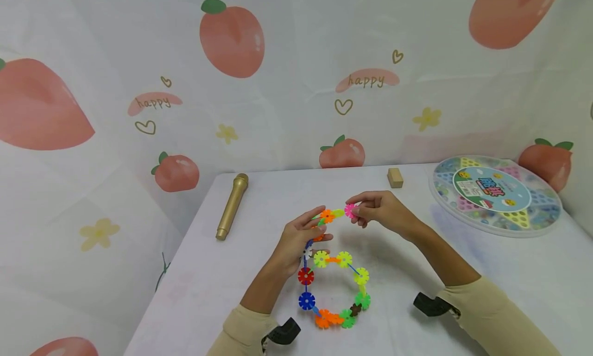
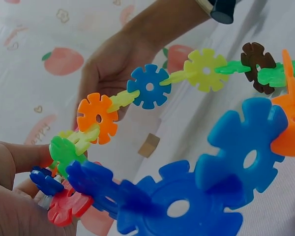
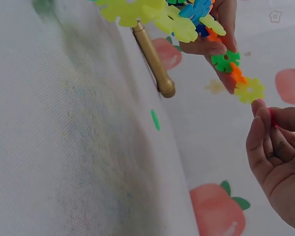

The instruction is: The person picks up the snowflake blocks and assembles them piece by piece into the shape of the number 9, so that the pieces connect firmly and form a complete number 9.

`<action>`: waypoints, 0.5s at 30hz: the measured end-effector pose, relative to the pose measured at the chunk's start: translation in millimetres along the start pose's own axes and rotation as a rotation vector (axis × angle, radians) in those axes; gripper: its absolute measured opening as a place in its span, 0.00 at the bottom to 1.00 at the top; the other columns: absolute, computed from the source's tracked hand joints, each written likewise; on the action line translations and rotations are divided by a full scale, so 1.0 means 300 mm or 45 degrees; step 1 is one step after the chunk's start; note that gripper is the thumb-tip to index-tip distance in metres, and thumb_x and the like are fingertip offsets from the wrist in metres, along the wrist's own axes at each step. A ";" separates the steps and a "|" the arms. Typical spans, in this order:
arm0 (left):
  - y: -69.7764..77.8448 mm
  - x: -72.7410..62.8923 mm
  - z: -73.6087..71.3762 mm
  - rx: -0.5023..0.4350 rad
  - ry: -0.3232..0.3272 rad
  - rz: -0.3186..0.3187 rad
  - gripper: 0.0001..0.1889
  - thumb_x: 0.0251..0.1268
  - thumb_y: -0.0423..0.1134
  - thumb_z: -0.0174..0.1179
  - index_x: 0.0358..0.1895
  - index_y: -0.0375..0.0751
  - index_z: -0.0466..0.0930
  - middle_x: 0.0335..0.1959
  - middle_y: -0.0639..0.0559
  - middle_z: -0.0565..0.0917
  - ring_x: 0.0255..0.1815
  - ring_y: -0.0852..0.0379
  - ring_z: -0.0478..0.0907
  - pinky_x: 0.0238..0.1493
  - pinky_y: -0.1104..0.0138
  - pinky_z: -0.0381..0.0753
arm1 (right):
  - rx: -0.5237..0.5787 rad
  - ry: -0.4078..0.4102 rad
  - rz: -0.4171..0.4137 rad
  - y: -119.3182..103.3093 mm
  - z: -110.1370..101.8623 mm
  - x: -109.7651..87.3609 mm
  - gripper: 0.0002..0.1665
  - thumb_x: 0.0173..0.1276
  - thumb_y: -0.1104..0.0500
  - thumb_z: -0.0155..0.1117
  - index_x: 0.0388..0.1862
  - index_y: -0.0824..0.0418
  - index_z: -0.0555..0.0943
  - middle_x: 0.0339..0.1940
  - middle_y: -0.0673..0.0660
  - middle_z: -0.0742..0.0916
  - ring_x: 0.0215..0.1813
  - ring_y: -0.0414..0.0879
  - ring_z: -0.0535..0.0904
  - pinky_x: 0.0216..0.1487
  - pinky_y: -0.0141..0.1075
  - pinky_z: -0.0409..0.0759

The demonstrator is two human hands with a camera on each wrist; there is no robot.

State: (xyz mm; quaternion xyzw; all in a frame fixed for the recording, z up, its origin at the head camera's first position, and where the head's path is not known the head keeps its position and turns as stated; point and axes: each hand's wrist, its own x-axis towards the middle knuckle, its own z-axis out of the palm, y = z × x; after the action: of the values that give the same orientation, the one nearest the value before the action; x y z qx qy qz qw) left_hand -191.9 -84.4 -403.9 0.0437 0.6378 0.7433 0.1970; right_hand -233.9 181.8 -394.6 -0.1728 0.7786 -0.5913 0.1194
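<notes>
A chain of linked plastic snowflake discs in many colours forms a loop below and beside my left hand. My left fingers hold the chain's upper part, near green, orange and blue discs. From there a short tail runs right, through an orange disc to a yellow disc. My right hand pinches a pink disc between thumb and fingertips, right at the yellow disc's edge. In the left wrist view, large blue discs fill the foreground and the right hand is partly hidden behind the chain.
A gold microphone-shaped stick lies at the table's left. A small wooden block sits at the back edge. The round game board occupies the back right. A green disc shows against the white tablecloth in the right wrist view.
</notes>
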 end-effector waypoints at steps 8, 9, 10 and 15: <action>0.000 0.002 0.004 0.034 -0.013 0.005 0.25 0.81 0.35 0.57 0.77 0.53 0.74 0.79 0.41 0.72 0.57 0.42 0.88 0.54 0.55 0.89 | 0.005 -0.001 -0.012 -0.001 0.003 0.000 0.19 0.80 0.62 0.62 0.64 0.72 0.81 0.38 0.64 0.91 0.40 0.63 0.88 0.48 0.41 0.91; 0.000 0.001 0.005 0.035 -0.017 0.008 0.25 0.81 0.35 0.57 0.77 0.52 0.74 0.78 0.41 0.72 0.57 0.42 0.88 0.54 0.55 0.89 | 0.007 -0.004 -0.009 -0.001 0.003 0.000 0.19 0.80 0.62 0.62 0.64 0.71 0.82 0.38 0.64 0.91 0.40 0.63 0.88 0.48 0.41 0.91; 0.000 0.001 0.006 0.036 -0.021 0.010 0.26 0.81 0.35 0.57 0.77 0.52 0.74 0.78 0.41 0.72 0.57 0.42 0.88 0.53 0.55 0.89 | 0.008 -0.006 -0.007 -0.001 0.004 0.000 0.19 0.80 0.62 0.62 0.63 0.71 0.82 0.38 0.64 0.91 0.40 0.64 0.88 0.48 0.41 0.91; -0.001 -0.002 0.006 0.032 -0.029 0.018 0.26 0.80 0.35 0.60 0.77 0.51 0.74 0.78 0.41 0.72 0.56 0.43 0.89 0.52 0.55 0.89 | 0.006 -0.016 0.005 0.000 0.002 0.001 0.19 0.80 0.62 0.61 0.62 0.71 0.83 0.37 0.64 0.91 0.39 0.62 0.88 0.46 0.39 0.91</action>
State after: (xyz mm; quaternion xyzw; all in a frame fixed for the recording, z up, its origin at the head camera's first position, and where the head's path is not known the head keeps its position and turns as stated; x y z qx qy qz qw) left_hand -190.8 -82.8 -403.8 0.0591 0.6445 0.7360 0.1986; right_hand -234.0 181.1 -394.9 -0.1747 0.7768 -0.5919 0.1256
